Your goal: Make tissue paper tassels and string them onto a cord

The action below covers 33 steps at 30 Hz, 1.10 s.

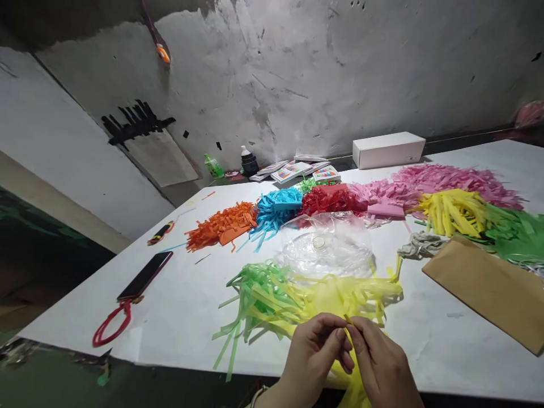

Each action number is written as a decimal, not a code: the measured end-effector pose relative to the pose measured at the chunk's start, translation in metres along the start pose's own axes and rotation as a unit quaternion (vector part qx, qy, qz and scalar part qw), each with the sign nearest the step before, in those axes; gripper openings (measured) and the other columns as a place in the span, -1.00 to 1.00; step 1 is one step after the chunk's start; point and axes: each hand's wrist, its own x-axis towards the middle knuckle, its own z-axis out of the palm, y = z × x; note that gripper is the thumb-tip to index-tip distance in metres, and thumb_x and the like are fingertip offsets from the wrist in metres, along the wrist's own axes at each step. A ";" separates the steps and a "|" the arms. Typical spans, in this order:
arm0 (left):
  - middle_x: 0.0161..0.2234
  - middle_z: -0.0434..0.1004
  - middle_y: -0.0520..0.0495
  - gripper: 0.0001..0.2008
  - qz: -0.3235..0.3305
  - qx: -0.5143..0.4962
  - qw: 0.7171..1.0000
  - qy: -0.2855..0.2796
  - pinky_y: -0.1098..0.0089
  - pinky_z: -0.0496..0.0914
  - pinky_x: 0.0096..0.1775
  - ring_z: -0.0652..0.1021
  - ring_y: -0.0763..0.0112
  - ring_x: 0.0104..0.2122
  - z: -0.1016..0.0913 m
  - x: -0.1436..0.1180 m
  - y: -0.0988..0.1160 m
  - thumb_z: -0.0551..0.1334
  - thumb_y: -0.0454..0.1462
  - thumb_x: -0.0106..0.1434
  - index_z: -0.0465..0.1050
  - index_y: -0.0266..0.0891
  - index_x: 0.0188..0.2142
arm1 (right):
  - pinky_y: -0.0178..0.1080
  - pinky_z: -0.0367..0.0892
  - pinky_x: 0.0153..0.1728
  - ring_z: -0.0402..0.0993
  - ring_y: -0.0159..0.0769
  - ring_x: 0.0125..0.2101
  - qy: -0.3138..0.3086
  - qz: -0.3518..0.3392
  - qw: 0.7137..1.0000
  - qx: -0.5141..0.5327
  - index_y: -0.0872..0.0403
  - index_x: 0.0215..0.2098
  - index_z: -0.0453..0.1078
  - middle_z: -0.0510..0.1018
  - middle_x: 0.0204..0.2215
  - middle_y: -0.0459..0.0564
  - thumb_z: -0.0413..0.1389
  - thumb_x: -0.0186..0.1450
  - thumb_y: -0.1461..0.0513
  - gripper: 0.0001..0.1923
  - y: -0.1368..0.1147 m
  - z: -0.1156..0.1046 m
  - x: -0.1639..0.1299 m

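Near the table's front edge, my left hand [312, 357] and my right hand [385, 360] meet with fingertips pinched close together. Between them is a piece of yellow tissue-paper fringe [347, 334], whose strips hang below my hands past the edge. Just behind lies a loose pile of yellow fringe [335, 294], with light green fringe [261, 294] spread to its left. A crumpled clear plastic bag [327, 249] rests beyond the pile, with a small ring [318, 242] showing on or in it. My fingers partly hide the held end.
Orange [225, 226], blue [278, 207], red [329, 198] and pink fringe bundles [385, 198] line the back. A brown envelope [488, 292] lies right, beside grey fabric [420, 245]. At left are a phone [145, 276] with red strap and a cutter [160, 233]. A white box [389, 151] stands behind.
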 end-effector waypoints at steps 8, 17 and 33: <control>-0.52 0.51 0.01 -0.63 -0.154 -0.204 0.966 -0.024 0.67 0.31 -0.60 0.49 0.62 -0.61 -0.007 0.004 0.015 0.55 -0.18 0.03 0.47 -0.34 -0.34 | -0.40 0.41 -0.41 0.54 -0.36 -0.47 0.039 0.099 0.993 0.049 0.00 -0.26 0.43 0.57 -0.45 -0.11 -0.06 0.49 0.04 -0.68 -0.005 0.001 -0.004; -0.57 0.36 0.14 -0.56 -0.178 -0.237 0.955 0.013 0.72 0.05 -0.72 0.25 0.75 -0.69 -0.004 0.002 0.015 0.56 -0.14 0.01 0.36 -0.31 -0.38 | -0.41 0.40 -0.42 0.52 -0.38 -0.48 0.011 0.072 0.994 0.078 -0.01 -0.23 0.41 0.55 -0.46 -0.14 -0.06 0.50 0.09 -0.73 -0.005 0.007 -0.008; -0.63 0.39 0.17 -0.54 -0.077 -0.132 0.988 0.038 0.66 0.21 -0.78 0.23 0.70 -0.78 -0.008 0.004 -0.006 0.47 -0.01 0.10 0.29 -0.24 -0.39 | -0.25 0.09 -0.54 0.30 -0.34 -0.62 -0.068 -0.228 0.953 -0.188 0.06 -0.25 0.32 0.35 -0.59 -0.14 -0.13 0.45 0.34 -0.78 -0.003 -0.013 0.014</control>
